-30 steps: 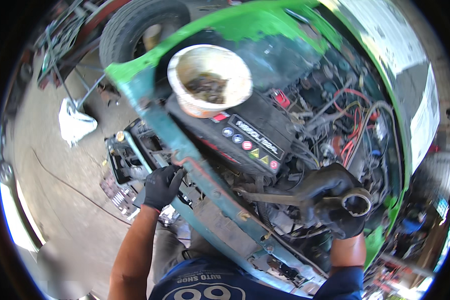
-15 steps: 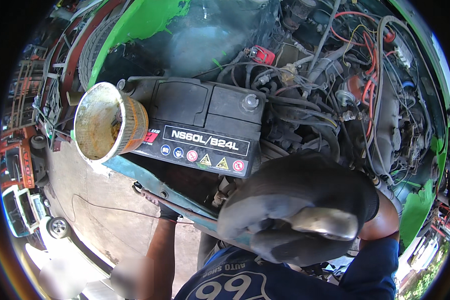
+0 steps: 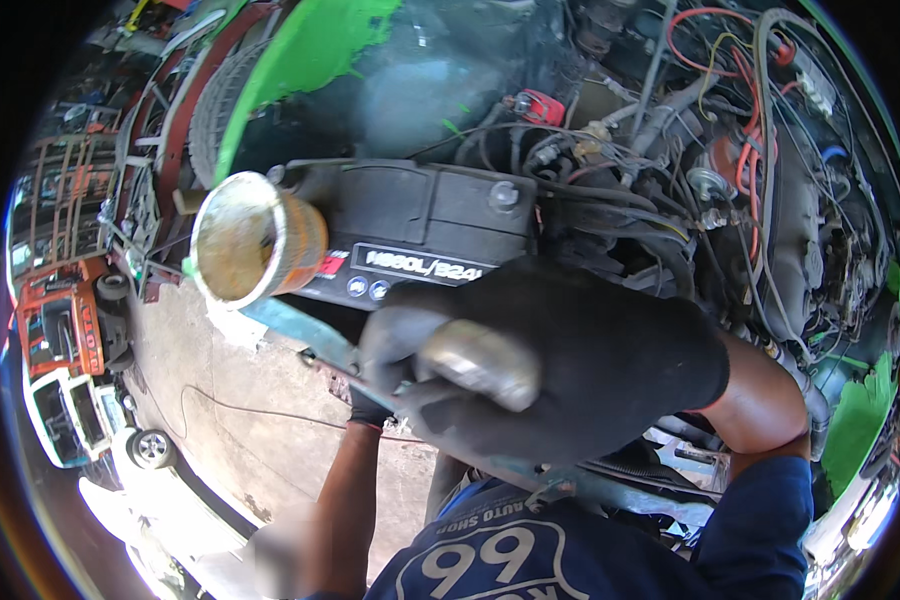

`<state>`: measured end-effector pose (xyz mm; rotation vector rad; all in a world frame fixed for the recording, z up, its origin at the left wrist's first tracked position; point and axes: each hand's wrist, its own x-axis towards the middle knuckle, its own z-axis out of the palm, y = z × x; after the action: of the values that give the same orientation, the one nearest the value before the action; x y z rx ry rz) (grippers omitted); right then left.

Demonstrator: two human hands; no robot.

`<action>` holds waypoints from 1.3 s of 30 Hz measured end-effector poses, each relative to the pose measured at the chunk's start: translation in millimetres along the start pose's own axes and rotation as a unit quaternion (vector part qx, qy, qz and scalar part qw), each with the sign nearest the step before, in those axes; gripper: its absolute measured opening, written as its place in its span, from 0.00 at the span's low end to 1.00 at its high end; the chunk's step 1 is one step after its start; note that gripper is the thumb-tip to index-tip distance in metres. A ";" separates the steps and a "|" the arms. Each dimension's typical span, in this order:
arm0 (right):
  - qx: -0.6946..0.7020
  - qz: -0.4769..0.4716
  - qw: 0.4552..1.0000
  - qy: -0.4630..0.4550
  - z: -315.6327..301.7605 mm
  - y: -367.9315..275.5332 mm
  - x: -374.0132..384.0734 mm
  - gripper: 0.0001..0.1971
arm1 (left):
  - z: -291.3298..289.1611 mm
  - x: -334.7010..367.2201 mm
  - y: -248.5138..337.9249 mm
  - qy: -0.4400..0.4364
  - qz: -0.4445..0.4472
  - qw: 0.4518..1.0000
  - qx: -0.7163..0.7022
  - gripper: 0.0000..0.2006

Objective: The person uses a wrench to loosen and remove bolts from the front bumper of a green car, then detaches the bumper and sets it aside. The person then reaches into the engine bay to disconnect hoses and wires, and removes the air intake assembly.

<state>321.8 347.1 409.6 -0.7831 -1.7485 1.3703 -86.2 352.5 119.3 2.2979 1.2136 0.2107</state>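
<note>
My right hand point(image 3: 570, 365), in a black glove, is closed around a worn, silvery metal piece point(image 3: 482, 364). Motion blurs the piece, and its kind is unclear. This fist hovers over the teal front panel point(image 3: 315, 335) and covers the near right part of the black car battery point(image 3: 370, 210). My left hand point(image 3: 369, 408), gloved too, is low beside the panel's outer side. Its fingers are mostly hidden by the panel edge. On the battery's left end, a tilted round tub point(image 3: 305, 243) with a stained inside leans over the panel.
Hoses, red cables point(image 3: 750, 160) and engine parts fill the right of the bay. Bright green paint point(image 3: 310, 70) marks the body edge. Beyond the panel, a thin cable point(image 3: 240, 405) lies on the concrete floor point(image 3: 200, 350). Vehicles, including a white one point(image 3: 160, 510), stand at left.
My right hand has swung left and away from me with the metal piece, now partly covering the battery's label. The scene has shifted slightly right in view. My left hand stays by the panel.
</note>
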 end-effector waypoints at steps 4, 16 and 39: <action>0.111 0.043 0.993 -0.011 -22.8 -18.3 -38.2 0.17 | -45.3 1.0 40.8 0.033 -0.083 0.996 0.004 0.19; 0.037 -0.105 0.873 0.474 40.5 -127.5 -102.9 0.15 | -152.9 -84.4 131.8 0.170 -0.167 0.915 -0.326 0.19; -0.396 0.284 0.837 0.249 540.7 -19.7 -81.9 0.26 | -161.4 -346.8 -177.1 0.036 -0.262 0.771 -0.580 0.24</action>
<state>-98.6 3.0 343.0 -2.0430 -1.6738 0.5827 -476.6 215.7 200.6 0.8497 1.1858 0.6277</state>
